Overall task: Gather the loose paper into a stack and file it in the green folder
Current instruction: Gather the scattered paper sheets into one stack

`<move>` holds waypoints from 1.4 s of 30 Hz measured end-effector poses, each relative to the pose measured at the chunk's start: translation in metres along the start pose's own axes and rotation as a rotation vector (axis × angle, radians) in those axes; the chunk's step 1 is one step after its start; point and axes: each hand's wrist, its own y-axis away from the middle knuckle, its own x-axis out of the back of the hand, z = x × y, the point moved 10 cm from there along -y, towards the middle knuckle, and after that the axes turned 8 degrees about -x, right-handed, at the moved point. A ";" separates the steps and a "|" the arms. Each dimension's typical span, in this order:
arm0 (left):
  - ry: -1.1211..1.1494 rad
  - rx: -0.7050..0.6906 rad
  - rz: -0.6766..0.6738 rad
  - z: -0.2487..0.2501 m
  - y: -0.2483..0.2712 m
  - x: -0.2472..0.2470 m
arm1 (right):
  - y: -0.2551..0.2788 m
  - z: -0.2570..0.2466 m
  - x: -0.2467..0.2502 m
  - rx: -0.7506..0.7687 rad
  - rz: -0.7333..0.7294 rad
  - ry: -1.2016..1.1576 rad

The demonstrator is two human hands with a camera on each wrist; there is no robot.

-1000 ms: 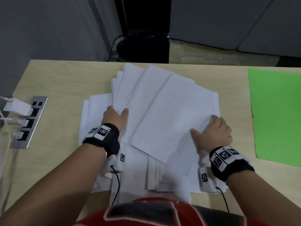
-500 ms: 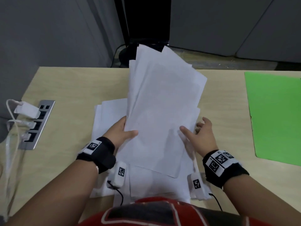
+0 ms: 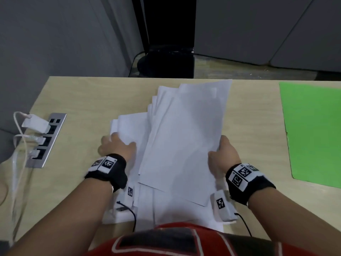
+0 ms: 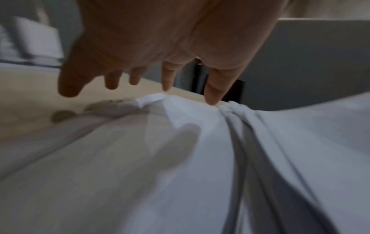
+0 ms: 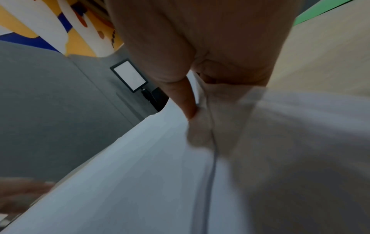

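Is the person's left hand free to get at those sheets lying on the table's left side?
Probably yes: the left hand hovers open right above the sheets, with nothing between.

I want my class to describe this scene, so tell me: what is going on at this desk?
A person is gathering loose white paper on a wooden desk. The right hand grips the right edge of a fanned bundle of sheets, thumb on top. The left hand, fingers spread, reaches to the sheets still lying flat on the left. The pile is uneven, not yet squared. The green folder lies closed at the right, with no paper in it yet.
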 end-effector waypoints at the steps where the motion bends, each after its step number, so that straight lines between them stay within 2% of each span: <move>1: 0.066 0.109 -0.003 -0.013 -0.002 0.001 | 0.000 -0.001 -0.001 0.002 -0.001 0.012; 3: 0.147 0.230 0.002 -0.024 -0.004 0.001 | 0.001 -0.006 -0.004 0.014 0.011 0.032; 5: 0.206 0.217 0.015 -0.013 -0.003 0.000 | 0.002 -0.012 -0.007 0.040 0.036 0.016; 9: 0.391 0.046 -0.061 0.035 0.009 -0.017 | 0.008 -0.026 -0.018 0.092 -0.021 -0.076; 12: 0.365 -0.074 -0.180 0.061 0.018 -0.038 | 0.012 -0.030 -0.027 0.099 -0.103 -0.119; 15: 0.384 -0.169 -0.241 0.070 0.020 -0.050 | 0.014 -0.027 -0.027 0.090 -0.113 -0.137; 20: 0.785 -0.263 -0.342 0.077 0.034 -0.044 | 0.010 -0.013 -0.011 0.045 -0.099 -0.221; 22: 0.930 -0.326 -0.366 0.084 0.046 -0.030 | 0.013 -0.012 0.001 0.049 -0.079 -0.326; 25: 1.094 -0.430 -0.378 0.094 0.064 0.002 | 0.032 -0.030 0.013 0.128 -0.224 -0.683; 27: 1.138 -0.488 -0.352 0.100 0.071 0.024 | 0.044 -0.049 0.026 0.229 -0.276 -0.789; 28: 1.144 -0.523 -0.328 0.104 0.075 0.035 | 0.048 -0.058 0.034 0.283 -0.247 -0.776; 30: 1.131 -0.594 -0.244 0.114 0.082 0.061 | 0.058 -0.075 0.058 0.389 -0.110 -0.704; 33: 1.079 -0.729 -0.053 0.129 0.100 0.104 | 0.086 -0.098 0.092 0.568 0.065 -0.721; 35: 1.023 -0.818 0.092 0.136 0.117 0.133 | 0.109 -0.112 0.109 0.706 0.160 -0.718; 38: 0.995 -0.879 0.259 0.137 0.137 0.161 | 0.139 -0.122 0.129 0.827 0.262 -0.755; 40: 0.978 -0.898 0.288 0.136 0.145 0.166 | 0.155 -0.128 0.134 0.880 0.275 -0.738; 42: 0.975 -0.903 0.272 0.136 0.150 0.163 | 0.158 -0.131 0.128 0.879 0.211 -0.714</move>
